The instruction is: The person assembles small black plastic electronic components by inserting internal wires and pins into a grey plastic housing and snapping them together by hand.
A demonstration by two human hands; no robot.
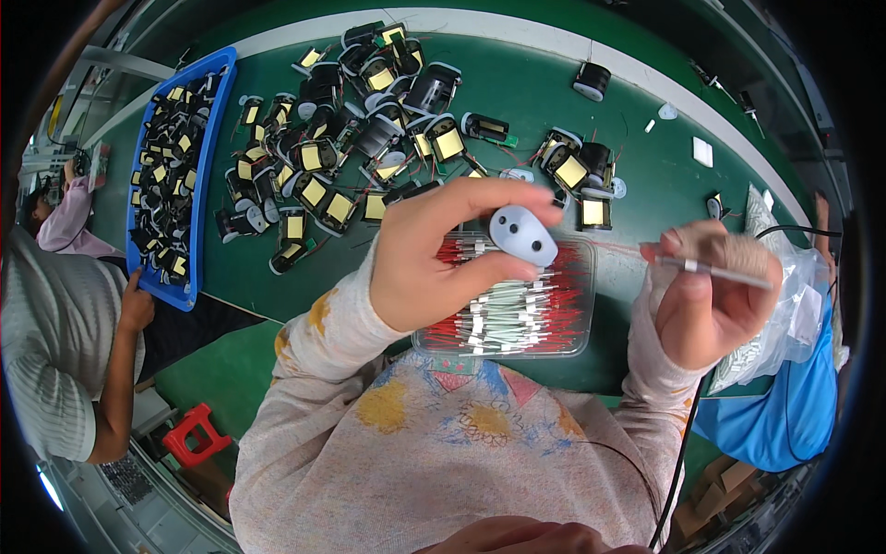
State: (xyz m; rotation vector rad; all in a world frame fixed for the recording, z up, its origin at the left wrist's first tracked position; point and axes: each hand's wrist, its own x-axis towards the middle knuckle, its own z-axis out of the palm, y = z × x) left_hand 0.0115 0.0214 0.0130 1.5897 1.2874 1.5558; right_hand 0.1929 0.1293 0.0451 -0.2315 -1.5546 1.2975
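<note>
Between the thumb and fingers of my left hand point(429, 245) is a small housing, with its pale grey end cap point(523, 237) turned up and dark holes showing in it. My right hand point(706, 309), blurred by motion, pinches a slim metal tool point(724, 271) that looks like tweezers. Thin red wire point(614, 247) runs between the housing and my right fingertips. Below my left hand sits a clear plastic box point(554, 355) full of red and white wire leads with small white connectors point(503, 314), partly covered by the hand.
Black housings with yellow pads point(314, 155) lie heaped across the green table point(517, 83). A blue tray point(210, 138) of similar parts stands left, where a co-worker's hand point(137, 305) touches its edge. Clear plastic bags point(784, 319) lie right. A black cable point(685, 443) hangs beside my right arm.
</note>
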